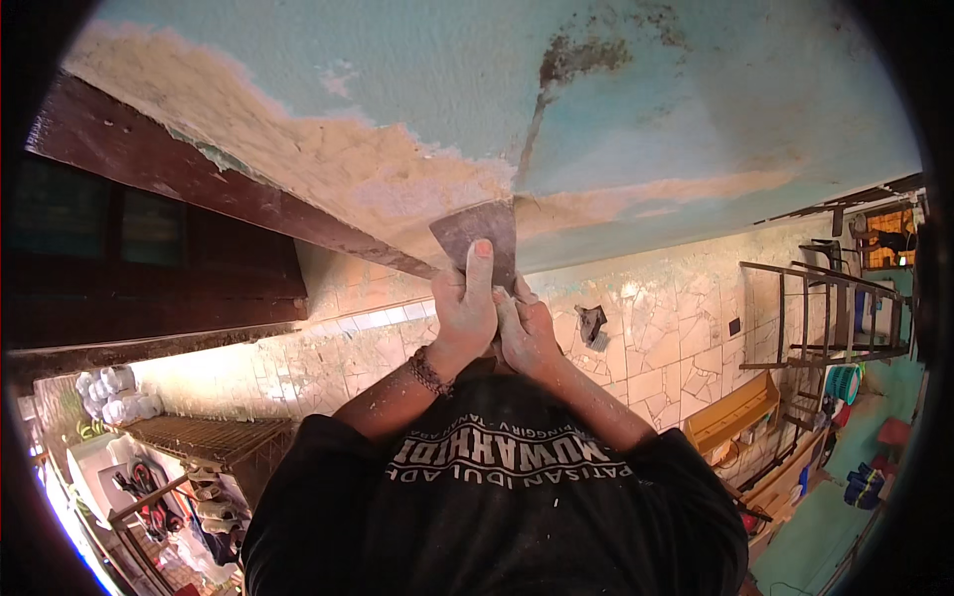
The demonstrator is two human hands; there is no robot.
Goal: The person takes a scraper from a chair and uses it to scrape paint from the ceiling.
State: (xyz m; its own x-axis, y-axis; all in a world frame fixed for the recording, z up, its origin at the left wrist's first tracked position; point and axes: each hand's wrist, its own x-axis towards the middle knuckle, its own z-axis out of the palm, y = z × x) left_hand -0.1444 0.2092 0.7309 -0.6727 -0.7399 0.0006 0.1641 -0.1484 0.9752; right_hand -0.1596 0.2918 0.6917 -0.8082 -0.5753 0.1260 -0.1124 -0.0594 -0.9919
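Observation:
A putty knife with a wide dark metal blade is held in both hands, its far edge against the turquoise painted wall. My left hand wraps around it, thumb laid flat on the blade. On the other side my right hand grips it lower down; the handle is mostly hidden by the fingers. Pale dust coats both hands. The blade meets a strip of bare tan plaster beside a corner line in the wall. A narrower bare strip runs off to the right.
A dark brown wooden frame borders the plaster at left. Below lies a broken-tile floor with a dark crumpled scrap. A metal rack and wooden shelf stand at right. At lower left is a slatted shoe rack.

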